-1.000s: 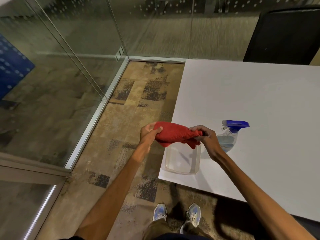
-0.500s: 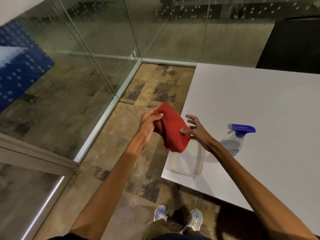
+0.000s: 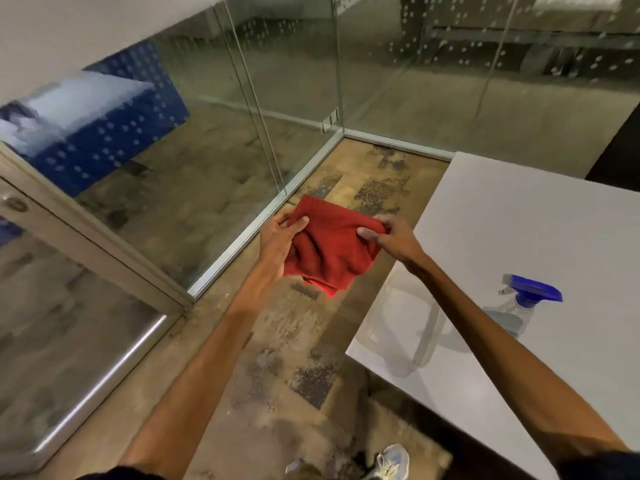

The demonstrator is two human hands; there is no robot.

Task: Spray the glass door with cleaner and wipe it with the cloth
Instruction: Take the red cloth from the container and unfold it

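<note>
A red cloth (image 3: 329, 247) hangs spread between both hands above the carpet. My left hand (image 3: 278, 239) pinches its left edge and my right hand (image 3: 391, 237) pinches its right edge. The spray bottle (image 3: 519, 306), clear with a blue trigger head, stands on the white table (image 3: 536, 237) to the right, apart from both hands. The glass door (image 3: 62, 341) with its metal frame is at the left, and glass wall panels (image 3: 207, 150) run on towards the far corner.
A clear plastic tub (image 3: 398, 327) sits at the table's near left corner, under my right forearm. A dark chair (image 3: 616, 157) stands behind the table. Patterned carpet (image 3: 294, 358) lies between the glass and the table. My shoes (image 3: 388, 459) show at the bottom.
The cloth went from stretched over the tub, to hanging from my left hand alone, to spread between both hands. It has moved left, away from the table, and the view has turned towards the glass.
</note>
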